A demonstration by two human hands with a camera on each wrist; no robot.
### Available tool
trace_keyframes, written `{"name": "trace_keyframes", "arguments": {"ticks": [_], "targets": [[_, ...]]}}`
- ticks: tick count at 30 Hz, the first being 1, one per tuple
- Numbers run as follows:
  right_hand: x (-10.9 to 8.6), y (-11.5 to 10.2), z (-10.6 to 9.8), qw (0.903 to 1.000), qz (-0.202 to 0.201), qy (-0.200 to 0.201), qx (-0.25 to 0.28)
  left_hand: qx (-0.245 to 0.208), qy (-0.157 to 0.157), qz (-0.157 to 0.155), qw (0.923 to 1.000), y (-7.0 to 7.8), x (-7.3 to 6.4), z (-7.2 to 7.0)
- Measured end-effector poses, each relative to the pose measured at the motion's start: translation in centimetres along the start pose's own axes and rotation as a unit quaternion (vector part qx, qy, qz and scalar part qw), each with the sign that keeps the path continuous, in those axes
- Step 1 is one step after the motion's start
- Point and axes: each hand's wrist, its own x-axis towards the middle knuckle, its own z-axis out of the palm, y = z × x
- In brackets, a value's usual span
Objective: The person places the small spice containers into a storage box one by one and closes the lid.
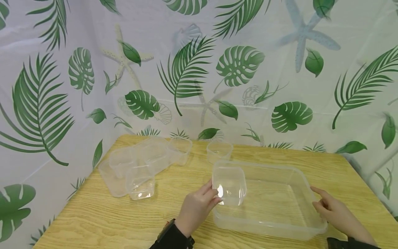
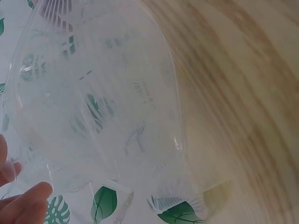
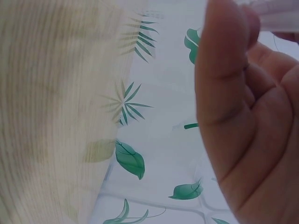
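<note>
My left hand [image 1: 198,204] pinches a small clear plastic container [image 1: 232,181] by its left side. The small container overlaps the left end of a large clear plastic tub [image 1: 264,226] in the head view. On the tub's right rim, my right hand [image 1: 337,211] grips the edge between thumb and fingers. The right wrist view shows its fingers [image 3: 222,70] close up, with a strip of translucent rim at the top. In the left wrist view, fingertips [image 2: 39,191] stand at the lower left beside clear plastic.
Several clear plastic containers [image 1: 140,183] lie grouped on the left of the wooden table [image 1: 93,218]. Another clear cup-like container [image 1: 219,151] stands just behind the tub. A leaf-patterned cloth [image 1: 192,103] hangs along the back and left.
</note>
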Motion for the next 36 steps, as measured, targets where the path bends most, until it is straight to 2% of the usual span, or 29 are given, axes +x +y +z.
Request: {"name": "trace_keyframes", "arguments": {"ticks": [11,25,29,36], "targets": [[-0.06,-0.27,-0.07,1.0000,-0.001,-0.003,0.002,0.039,-0.033,0.001,0.9987,0.16,-0.43,0.61],[-0.07,-0.56,-0.08,0.9998,0.016,-0.008,-0.006,0.026,-0.056,0.004,0.9981,0.22,-0.59,0.83],[-0.02,-0.43,-0.03,0.9997,0.021,-0.009,-0.003,0.027,-0.062,-0.001,0.9977,0.30,-0.55,0.72],[0.06,-0.27,-0.04,0.9998,0.015,-0.012,0.004,0.019,-0.092,-0.017,0.9954,0.51,-0.46,0.42]]}}
